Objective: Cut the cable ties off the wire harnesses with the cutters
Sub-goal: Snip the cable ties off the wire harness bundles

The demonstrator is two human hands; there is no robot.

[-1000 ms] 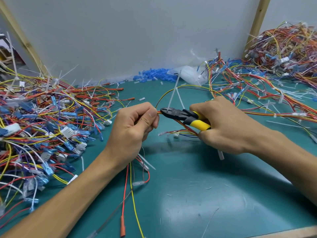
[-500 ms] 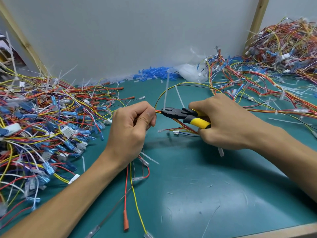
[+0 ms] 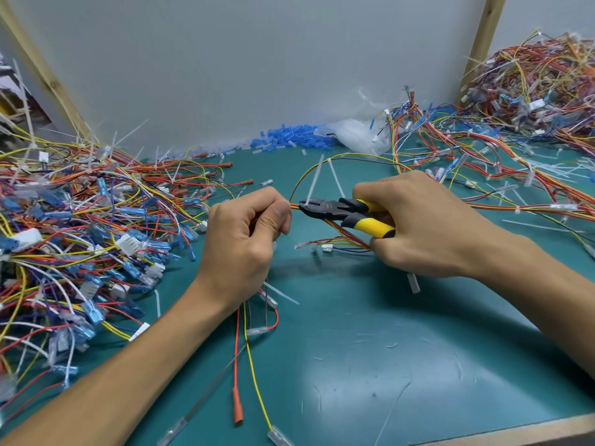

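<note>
Change: Over the last second both hands have barely shifted. The nose of the cutters point(image 3: 341, 212) remains just right of the left thumb, and the tail of the cable tie point(image 3: 314, 181) has swung slightly but still stands up from the bundle.
Meaning for task: Judged not yet severed, since the tail has not dropped. The cut on this tie appears to be in hand, with the squeeze still pending or incomplete.
Left hand point(image 3: 244, 246): Fingers curled, thumb and forefinger pinching the harness point(image 3: 295, 206) just left of the tie.
Right hand point(image 3: 428, 226): Wrapped round the yellow handles, so holding the cutters. The jaws look nearly closed at the tie's base, but whether the blades bite it cannot be told.
Location of work: Centre of the tabletop point(image 3: 386, 349), held above it, between the hands.
Next in line: A second tie point(image 3: 336, 178) stands on the same loop, just right of the first.
Surroundings: Left heap point(image 3: 80, 220) of loose wires. Tied harnesses point(image 3: 531, 75) are heaped at the far right and spread toward the right hand. Blue sleeves point(image 3: 289, 140) and a plastic bag point(image 3: 351, 133) lie by the far wall.
Obstructions: The harness wires run straight through the blade area, so nicked insulation is a risk. The left thumb sits close to the nose. Loose leads point(image 3: 237, 407) trail near, below the left hand.
</note>
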